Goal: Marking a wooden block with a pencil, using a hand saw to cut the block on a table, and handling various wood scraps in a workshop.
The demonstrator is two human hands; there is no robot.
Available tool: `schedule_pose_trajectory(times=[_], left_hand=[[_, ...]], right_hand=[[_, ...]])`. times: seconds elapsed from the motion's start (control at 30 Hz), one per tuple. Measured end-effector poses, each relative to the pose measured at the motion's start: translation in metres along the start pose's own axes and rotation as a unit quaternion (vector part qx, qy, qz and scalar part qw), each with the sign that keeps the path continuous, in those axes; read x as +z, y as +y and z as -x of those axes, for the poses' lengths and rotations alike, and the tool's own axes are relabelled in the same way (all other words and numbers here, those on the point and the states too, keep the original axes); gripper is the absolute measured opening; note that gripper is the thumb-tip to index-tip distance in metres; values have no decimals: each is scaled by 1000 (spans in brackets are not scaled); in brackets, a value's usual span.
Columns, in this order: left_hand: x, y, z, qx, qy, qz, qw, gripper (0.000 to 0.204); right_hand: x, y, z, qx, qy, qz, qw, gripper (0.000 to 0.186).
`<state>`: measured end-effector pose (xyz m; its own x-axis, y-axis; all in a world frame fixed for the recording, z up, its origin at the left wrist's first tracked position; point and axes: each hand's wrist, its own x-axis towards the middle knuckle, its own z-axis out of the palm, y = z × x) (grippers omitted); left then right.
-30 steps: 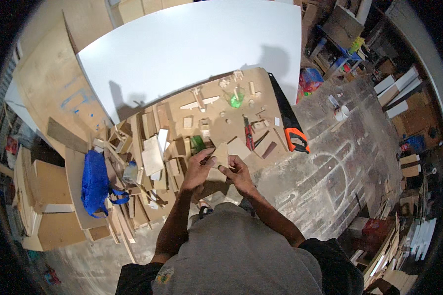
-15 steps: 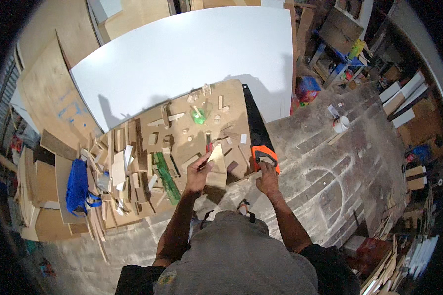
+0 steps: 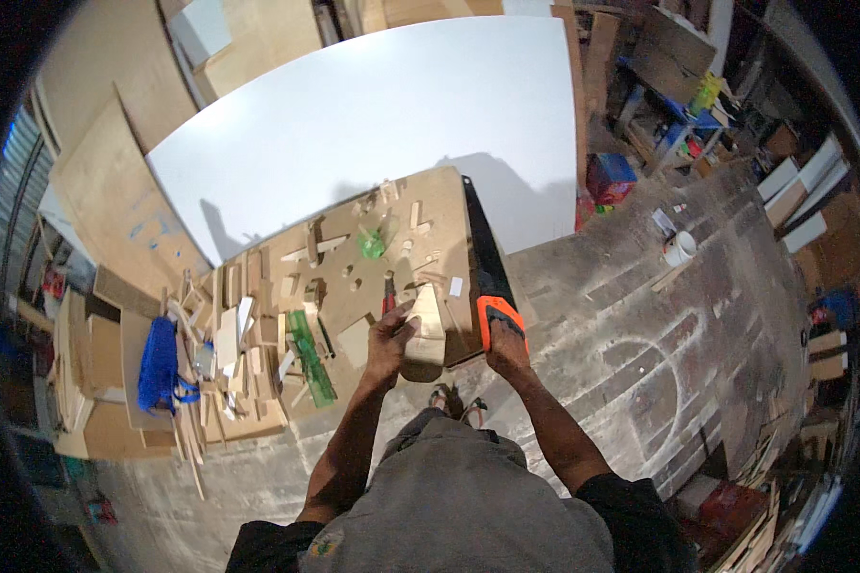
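Largest in our view is the white sheet (image 3: 373,115), a broad panel filling the upper middle of the frame. Below it, at centre, we look down on the brown workboard (image 3: 392,286), strewn with small wood offcuts that heap up toward its left side. Along the board's right edge lies the handsaw (image 3: 483,263), its dark blade running up toward the sheet and its orange-and-black handle pointing down toward us. At the left of the frame a blue bag (image 3: 159,365) rests among stacked plywood scraps, and a green strip (image 3: 311,356) lies tilted on the board just left of our arms. A small green lump (image 3: 372,245) sits higher on the board, near its middle.

Our left hand (image 3: 389,336) grips the left side of a pale wood block (image 3: 426,329) at the board's lower edge, fingers curled on it. Our right hand (image 3: 506,351) is wrapped around the saw's handle, just beside the block's right side. A white cup (image 3: 679,249) stands on the dusty floor at right, well apart.
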<state>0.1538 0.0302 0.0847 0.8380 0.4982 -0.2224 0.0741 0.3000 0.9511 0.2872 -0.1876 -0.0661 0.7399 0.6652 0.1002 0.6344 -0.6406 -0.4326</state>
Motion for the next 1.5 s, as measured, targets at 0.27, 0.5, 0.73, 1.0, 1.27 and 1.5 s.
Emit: schedule_pose_trajectory(times=[0.27, 0.5, 0.73, 1.0, 1.27, 1.5], left_hand=[[50, -33, -69, 146, -105, -277, 944, 32], [121, -109, -127, 220, -193, -454, 842, 38], [158, -136, -141, 273, -172, -610, 723, 40], [178, -166, -110, 285, 19, -639, 714, 34], [184, -191, -110, 285, 26, -657, 697, 51], [186, -234, -117, 280, 112, -700, 647, 68]], right_hand=[[-103, 0, -16, 150, 208, -184, 949, 47], [-173, -9, 56, 261, 320, -318, 854, 43], [-155, 25, 142, 323, 294, -402, 805, 46], [-122, 79, 168, 269, 247, -503, 783, 42], [-118, 99, 169, 139, 181, -391, 892, 47], [-98, 90, 175, 146, 196, -428, 870, 46]])
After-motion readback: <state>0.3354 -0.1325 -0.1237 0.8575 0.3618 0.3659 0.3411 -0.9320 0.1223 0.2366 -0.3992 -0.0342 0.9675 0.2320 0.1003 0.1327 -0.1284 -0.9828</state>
